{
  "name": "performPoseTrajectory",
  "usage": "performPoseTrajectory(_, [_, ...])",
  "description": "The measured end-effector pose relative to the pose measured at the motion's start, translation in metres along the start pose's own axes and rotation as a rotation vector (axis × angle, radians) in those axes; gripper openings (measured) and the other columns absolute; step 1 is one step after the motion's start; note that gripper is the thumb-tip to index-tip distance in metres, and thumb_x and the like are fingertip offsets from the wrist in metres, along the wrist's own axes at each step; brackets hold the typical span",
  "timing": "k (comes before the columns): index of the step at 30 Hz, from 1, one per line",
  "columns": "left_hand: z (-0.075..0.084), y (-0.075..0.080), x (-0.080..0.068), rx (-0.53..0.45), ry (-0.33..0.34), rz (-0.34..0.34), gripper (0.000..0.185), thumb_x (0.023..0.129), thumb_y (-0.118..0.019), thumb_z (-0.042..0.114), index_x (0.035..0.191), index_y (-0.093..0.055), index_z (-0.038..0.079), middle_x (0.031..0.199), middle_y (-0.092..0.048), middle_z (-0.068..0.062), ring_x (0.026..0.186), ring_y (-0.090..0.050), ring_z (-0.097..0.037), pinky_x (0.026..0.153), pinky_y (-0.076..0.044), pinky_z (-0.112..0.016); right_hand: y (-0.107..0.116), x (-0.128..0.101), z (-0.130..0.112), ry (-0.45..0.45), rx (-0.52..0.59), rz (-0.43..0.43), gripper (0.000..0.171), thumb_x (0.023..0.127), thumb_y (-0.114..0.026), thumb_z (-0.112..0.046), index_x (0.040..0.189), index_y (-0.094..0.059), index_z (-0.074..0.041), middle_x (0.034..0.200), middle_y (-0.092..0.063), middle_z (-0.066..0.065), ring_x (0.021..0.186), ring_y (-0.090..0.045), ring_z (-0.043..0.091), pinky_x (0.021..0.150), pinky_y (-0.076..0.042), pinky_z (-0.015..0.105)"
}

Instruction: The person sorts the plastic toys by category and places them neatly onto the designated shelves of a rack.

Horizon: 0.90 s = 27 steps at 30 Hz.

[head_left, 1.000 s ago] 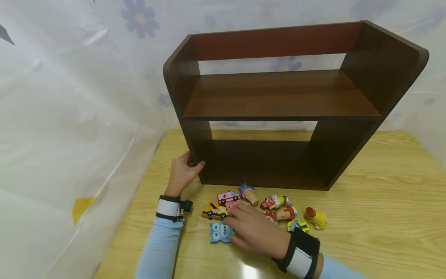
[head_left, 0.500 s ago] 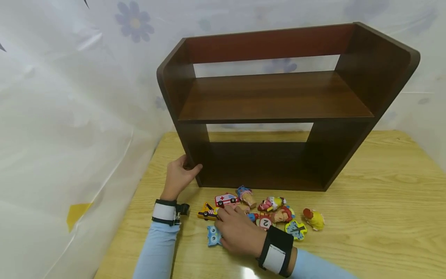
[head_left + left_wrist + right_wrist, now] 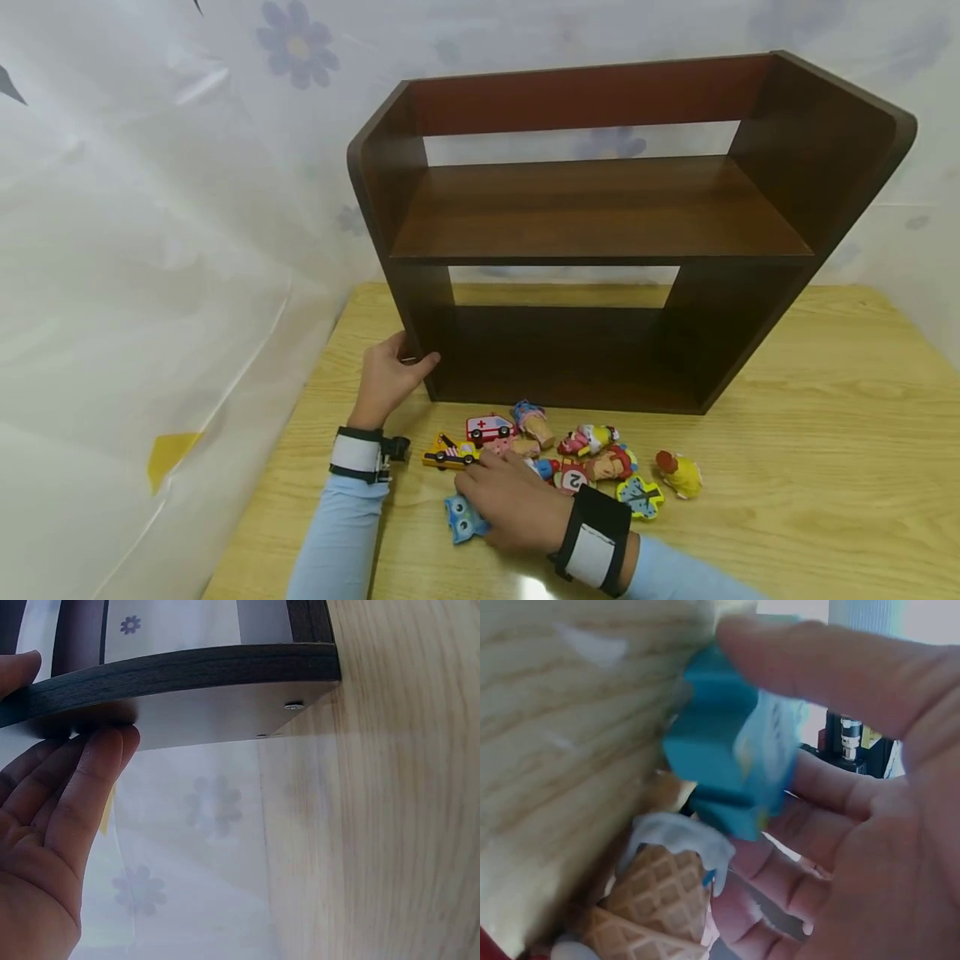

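Note:
A dark brown two-tier shelf (image 3: 600, 208) stands on the table. My left hand (image 3: 386, 383) holds the lower front edge of its left side panel, thumb on the inner side and fingers against the outer face, as the left wrist view shows. My right hand (image 3: 517, 500) pinches a blue owl toy (image 3: 463, 518) between thumb and fingers, just at the tabletop. Part of the owl is hidden under the hand in the head view. Close beyond it lie a yellow tow truck toy (image 3: 450, 454), a red-and-white ambulance toy (image 3: 489, 428) and an ice-cream cone figure (image 3: 534, 423).
To the right of my right hand lie a red toy marked 2 (image 3: 573, 477), a yellow tree-shaped toy (image 3: 640, 497), a yellow figure (image 3: 679, 475) and several other small figures. The wooden table (image 3: 825, 483) meets a pale sheeted wall (image 3: 150, 250) on the left.
My right hand has moved slightly left and taken hold of the owl toy, which has turned and tilted. The left hand stays at the shelf. The head view shifted a little.

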<state>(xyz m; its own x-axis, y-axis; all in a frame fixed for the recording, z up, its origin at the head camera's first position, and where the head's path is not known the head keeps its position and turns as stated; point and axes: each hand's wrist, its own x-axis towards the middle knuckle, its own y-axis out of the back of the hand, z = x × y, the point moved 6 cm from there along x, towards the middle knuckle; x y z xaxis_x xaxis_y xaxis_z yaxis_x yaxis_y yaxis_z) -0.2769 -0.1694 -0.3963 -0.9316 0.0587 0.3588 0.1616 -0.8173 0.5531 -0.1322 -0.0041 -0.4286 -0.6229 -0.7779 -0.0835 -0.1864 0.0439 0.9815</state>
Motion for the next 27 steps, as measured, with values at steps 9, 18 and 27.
performPoseTrajectory(9, [-0.001, -0.005, 0.002, -0.023, 0.013, -0.011, 0.032, 0.083, -0.078, 0.022, 0.107, -0.069, 0.003, 0.101, -0.075, -0.018, 0.092, -0.074, -0.031, 0.077, -0.063, -0.041, 0.002, 0.002, 0.003, 0.047, 0.084, 0.05, 0.058, 0.062, -0.093, -0.039, 0.101, -0.053, -0.025, 0.096, -0.064, -0.014, 0.084, -0.048, 0.005, 0.064, -0.037, 0.019])
performPoseTrajectory(18, [-0.003, -0.007, 0.001, -0.034, 0.034, -0.023, 0.033, 0.083, -0.078, 0.021, 0.108, -0.068, 0.002, 0.101, -0.075, -0.018, 0.093, -0.074, -0.031, 0.077, -0.063, -0.042, -0.004, 0.005, 0.0, 0.085, 0.129, 0.067, 0.055, 0.063, -0.092, -0.038, 0.096, -0.05, -0.025, 0.079, -0.047, -0.016, 0.074, -0.044, 0.001, 0.059, -0.032, 0.017])
performPoseTrajectory(27, [-0.002, -0.006, 0.003, -0.026, 0.006, -0.015, 0.031, 0.083, -0.078, 0.022, 0.105, -0.068, 0.003, 0.1, -0.075, -0.017, 0.092, -0.074, -0.03, 0.076, -0.063, -0.041, 0.004, 0.003, -0.01, 0.125, 0.118, 0.166, 0.039, 0.075, -0.085, -0.029, 0.093, -0.051, -0.022, 0.08, -0.05, -0.013, 0.064, -0.04, -0.001, 0.052, -0.029, 0.015])
